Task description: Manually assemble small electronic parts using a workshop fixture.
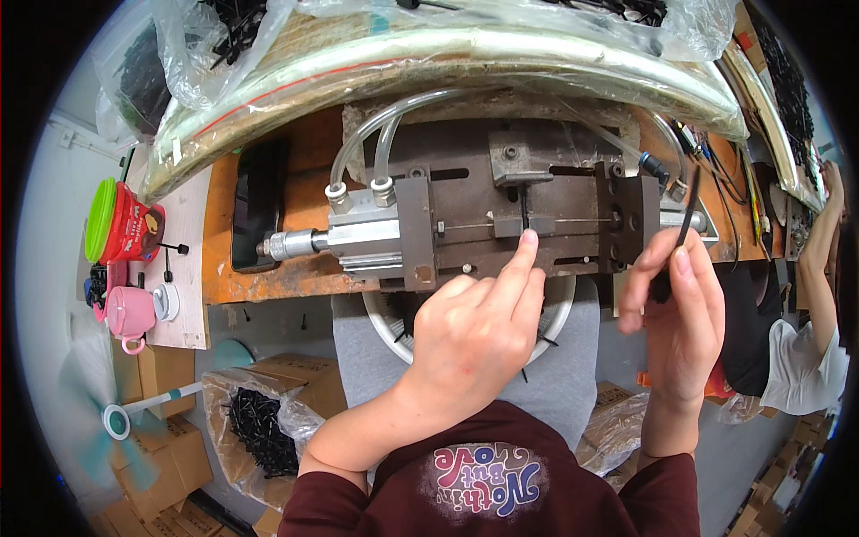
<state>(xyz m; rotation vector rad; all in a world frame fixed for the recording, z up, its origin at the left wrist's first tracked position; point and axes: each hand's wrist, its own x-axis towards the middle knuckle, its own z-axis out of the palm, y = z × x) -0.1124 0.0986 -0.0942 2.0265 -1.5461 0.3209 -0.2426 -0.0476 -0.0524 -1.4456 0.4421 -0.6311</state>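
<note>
One block (510, 229) at left hand (474, 327); right hand (689, 313): one black strip (689, 204).

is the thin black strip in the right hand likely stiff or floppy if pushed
Probably fairly springy rather than floppy: the thin black strip sticks out past the right hand nearly straight. Likely light too, being so slim.

A phone (259, 210) lies on the bench (309, 166) left of the fixture (512, 161), a mug (131, 311) farther left.
</note>
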